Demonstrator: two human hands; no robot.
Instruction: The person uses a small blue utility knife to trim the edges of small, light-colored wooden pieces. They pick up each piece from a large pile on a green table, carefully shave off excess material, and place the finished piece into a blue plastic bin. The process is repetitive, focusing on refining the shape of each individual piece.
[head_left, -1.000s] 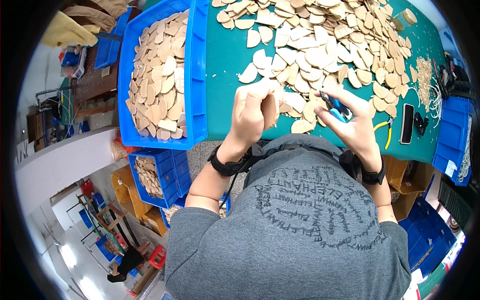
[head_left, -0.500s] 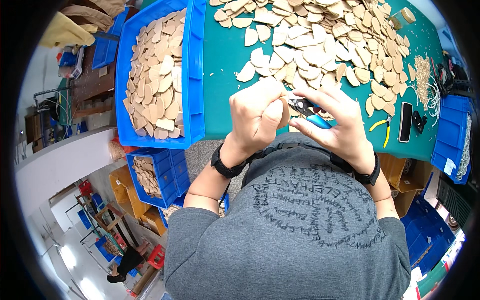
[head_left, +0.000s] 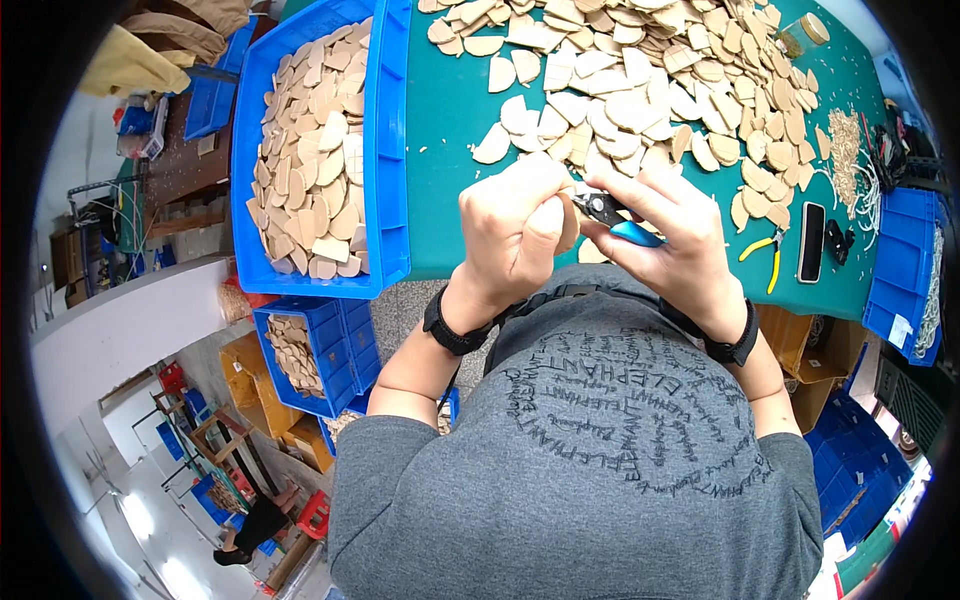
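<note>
My left hand point(head_left: 515, 225) is closed around a flat tan piece with a rounded edge point(head_left: 570, 222), mostly hidden by the fingers. Against its edge rest the jaws of small diagonal cutters point(head_left: 605, 207) with blue handles. My right hand point(head_left: 675, 228) grips those handles between thumb and fingers, close beside the left. The exact spot where the jaws meet the piece is too small to make out. Beyond both hands, a large heap of similar tan half-round pieces point(head_left: 625, 90) is spread over the green table point(head_left: 440, 200).
On the left stands a blue bin point(head_left: 390, 150) filled with tan pieces. To the right lie yellow-handled pliers point(head_left: 768, 260), a phone point(head_left: 811, 243), a pile of small scraps point(head_left: 846, 160) and a blue tray point(head_left: 900, 270). A lidded jar point(head_left: 806, 36) stands at the far right.
My right hand's thumb and fingers have drawn closer together, bringing the cutter handles nearer each other. My left hand stays almost still with the tan piece.
</note>
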